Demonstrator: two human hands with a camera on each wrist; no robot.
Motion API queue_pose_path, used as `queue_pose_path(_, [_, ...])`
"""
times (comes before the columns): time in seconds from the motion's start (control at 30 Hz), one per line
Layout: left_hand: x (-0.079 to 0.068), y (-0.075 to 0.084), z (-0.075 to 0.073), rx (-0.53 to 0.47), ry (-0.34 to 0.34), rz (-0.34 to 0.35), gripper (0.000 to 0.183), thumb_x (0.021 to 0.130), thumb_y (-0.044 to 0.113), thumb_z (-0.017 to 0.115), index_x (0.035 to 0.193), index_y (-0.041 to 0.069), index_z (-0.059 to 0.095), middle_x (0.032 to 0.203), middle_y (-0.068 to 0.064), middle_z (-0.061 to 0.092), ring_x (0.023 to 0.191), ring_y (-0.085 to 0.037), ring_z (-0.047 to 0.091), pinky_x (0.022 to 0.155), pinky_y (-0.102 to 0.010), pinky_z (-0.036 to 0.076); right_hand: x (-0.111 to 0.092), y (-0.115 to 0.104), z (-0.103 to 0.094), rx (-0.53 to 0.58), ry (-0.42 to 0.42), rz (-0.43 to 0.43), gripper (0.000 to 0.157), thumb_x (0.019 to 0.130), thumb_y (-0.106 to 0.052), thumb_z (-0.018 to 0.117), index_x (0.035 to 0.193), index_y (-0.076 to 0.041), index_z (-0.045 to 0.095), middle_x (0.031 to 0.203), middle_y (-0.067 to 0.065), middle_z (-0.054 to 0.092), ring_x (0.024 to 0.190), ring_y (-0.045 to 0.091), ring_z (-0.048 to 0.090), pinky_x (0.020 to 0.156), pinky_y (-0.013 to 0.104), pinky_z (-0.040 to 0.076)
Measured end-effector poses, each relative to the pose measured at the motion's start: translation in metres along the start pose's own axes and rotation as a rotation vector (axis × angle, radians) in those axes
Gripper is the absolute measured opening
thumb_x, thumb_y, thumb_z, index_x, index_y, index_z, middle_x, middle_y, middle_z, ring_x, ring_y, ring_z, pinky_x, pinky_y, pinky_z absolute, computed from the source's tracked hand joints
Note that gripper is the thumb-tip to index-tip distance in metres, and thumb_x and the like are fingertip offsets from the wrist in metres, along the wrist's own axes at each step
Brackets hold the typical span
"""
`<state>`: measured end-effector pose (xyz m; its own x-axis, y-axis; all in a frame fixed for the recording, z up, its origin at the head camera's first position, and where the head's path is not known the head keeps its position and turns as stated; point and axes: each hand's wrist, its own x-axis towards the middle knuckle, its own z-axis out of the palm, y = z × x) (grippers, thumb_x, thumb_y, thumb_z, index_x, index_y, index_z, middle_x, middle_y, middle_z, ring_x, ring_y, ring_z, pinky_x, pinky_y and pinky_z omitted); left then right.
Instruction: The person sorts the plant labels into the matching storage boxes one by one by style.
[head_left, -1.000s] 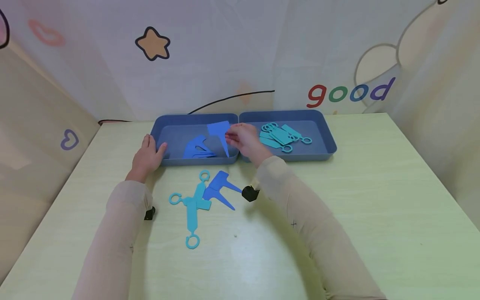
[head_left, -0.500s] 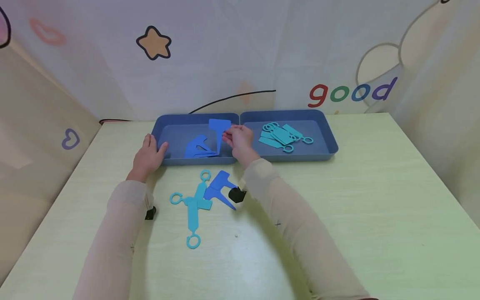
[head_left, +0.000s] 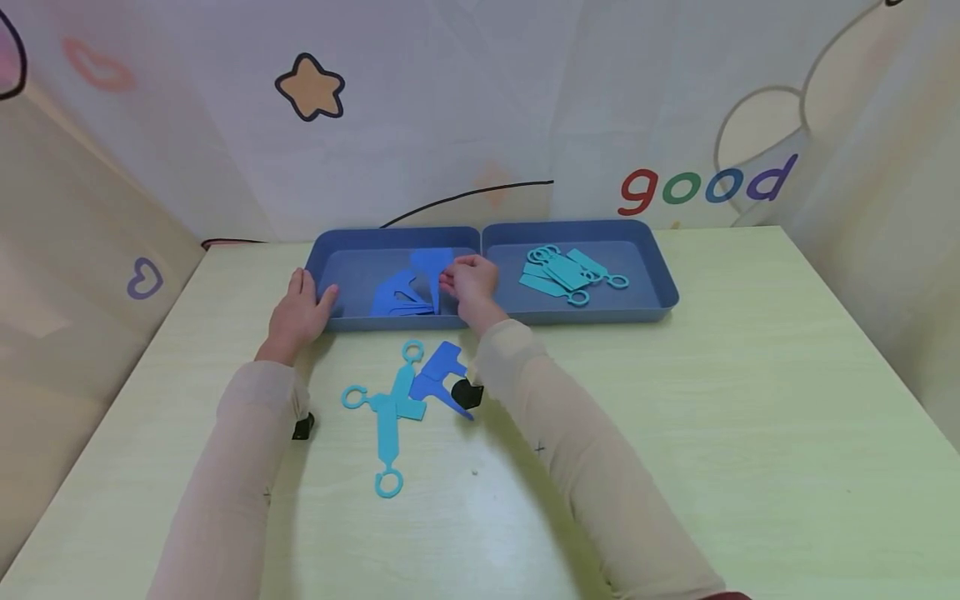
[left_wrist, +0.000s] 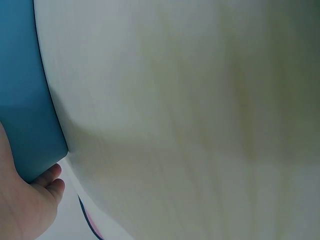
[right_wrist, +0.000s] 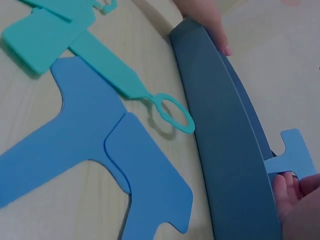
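Note:
My left hand (head_left: 294,317) holds the left end of the left blue-grey tray (head_left: 360,323); its fingers lie along the outside wall and the thumb reaches over the rim. The left wrist view shows fingertips at the tray's corner. Over that tray's right half, my right hand (head_left: 474,287) pinches a blue T-shaped plant label (head_left: 431,265) by its edge. In the right wrist view this label (right_wrist: 294,155) stands above the rim, with part of the grip hidden. Several blue labels (head_left: 393,296) lie fanned in the same tray.
The right tray (head_left: 645,287) adjoins the left one and contains several teal ring-ended tags (head_left: 558,271). On the table in front lie teal tags (head_left: 386,429) and blue T-shaped labels (head_left: 438,367), overlapping. A printed curtain (head_left: 450,108) hangs behind.
My right hand has moved left and slightly down with the blue label, which turned upright and lowered toward the other labels in the left tray. The left hand stays put.

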<state>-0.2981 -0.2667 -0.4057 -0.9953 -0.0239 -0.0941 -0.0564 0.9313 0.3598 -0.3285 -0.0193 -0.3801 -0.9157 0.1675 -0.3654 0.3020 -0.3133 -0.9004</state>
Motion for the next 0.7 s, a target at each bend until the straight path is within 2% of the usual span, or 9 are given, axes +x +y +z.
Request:
queue_pose_path(0.13, [0.001,0.0,0.0,-0.004,0.005,0.001,0.08,0.091,0.054,0.011,0.138,-0.009,-0.005,0.145,-0.026,-0.007,0.129,-0.048,0.013,0.105,-0.053,0.016,0.0,0.002,0.004,-0.105,0.021,-0.004,0.019,0.083,0.002,0.055,0.101,0.003,0.058,0.079,0.01,0.06,0.062,0.014,0.059,0.074,0.031,0.053])
queue_pose_path(0.27, [0.001,0.0,0.001,-0.002,0.003,0.0,0.08,0.091,0.054,0.011,0.138,-0.009,-0.005,0.145,-0.025,-0.007,0.129,-0.048,0.014,0.105,-0.053,0.016,0.0,0.006,0.008,-0.265,0.052,-0.065,0.009,0.083,0.002,0.053,0.089,0.001,0.06,0.08,0.013,0.061,0.064,0.018,0.062,0.066,0.029,0.054])
queue_pose_path(0.33, [0.001,0.0,0.001,-0.002,0.0,-0.003,0.08,0.091,0.054,0.011,0.138,-0.009,-0.005,0.146,-0.025,-0.007,0.129,-0.048,0.013,0.105,-0.053,0.016,0.0,0.009,0.009,-0.337,0.059,-0.122,0.007,0.082,0.003,0.053,0.081,-0.002,0.058,0.076,0.012,0.06,0.06,0.019,0.062,0.059,0.027,0.053])
queue_pose_path(0.5, [0.002,0.0,0.001,0.001,-0.005,-0.014,0.079,0.092,0.054,0.011,0.138,-0.008,-0.006,0.146,-0.024,-0.008,0.13,-0.047,0.012,0.105,-0.053,0.016,-0.003,0.014,0.011,-0.531,0.056,-0.228,0.008,0.08,0.001,0.053,0.077,-0.004,0.058,0.075,0.01,0.061,0.062,0.019,0.061,0.056,0.027,0.049])
queue_pose_path(0.57, [0.001,-0.001,0.001,0.001,-0.006,-0.017,0.079,0.092,0.054,0.011,0.138,-0.008,-0.006,0.146,-0.024,-0.008,0.13,-0.046,0.011,0.105,-0.053,0.015,-0.004,0.014,0.012,-0.616,0.048,-0.248,0.008,0.081,0.0,0.053,0.079,-0.004,0.059,0.077,0.01,0.063,0.066,0.019,0.061,0.058,0.026,0.048])
queue_pose_path(0.7, [0.001,-0.001,0.001,-0.001,-0.011,-0.017,0.079,0.092,0.054,0.012,0.138,-0.008,-0.006,0.146,-0.024,-0.009,0.131,-0.045,0.009,0.106,-0.053,0.014,-0.006,0.015,0.013,-0.729,0.014,-0.267,0.01,0.082,-0.002,0.052,0.079,-0.007,0.06,0.071,0.006,0.064,0.061,0.015,0.06,0.053,0.021,0.042])
